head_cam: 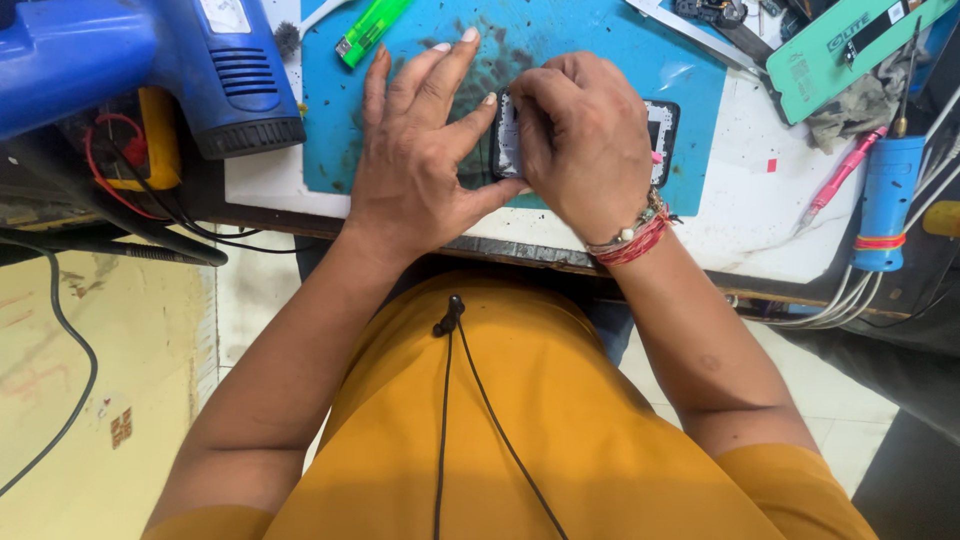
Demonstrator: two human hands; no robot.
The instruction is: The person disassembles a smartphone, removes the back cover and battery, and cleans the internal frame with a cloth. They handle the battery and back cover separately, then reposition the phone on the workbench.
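Phone (662, 128), flat black rectangular slab, flat on stained blue mat (600, 50) near worktop (740, 225) front edge. Right hand (580, 140) curled over phone's left end, gripping. Left hand (425, 150) spread wide, thumb touching phone edge. Green lighter (370, 30) behind; blue heat gun (150, 60) left. Chipped white worktop, pale tiled floor.

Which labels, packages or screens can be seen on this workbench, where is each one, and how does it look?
Phone: on the blue mat under both hands, flat, dark frame, pale face.
Green card: top right, long, tilted, white lettering.
Label on blue heat gun: top left, pale rectangle.
Red sticker: small square on the white board.
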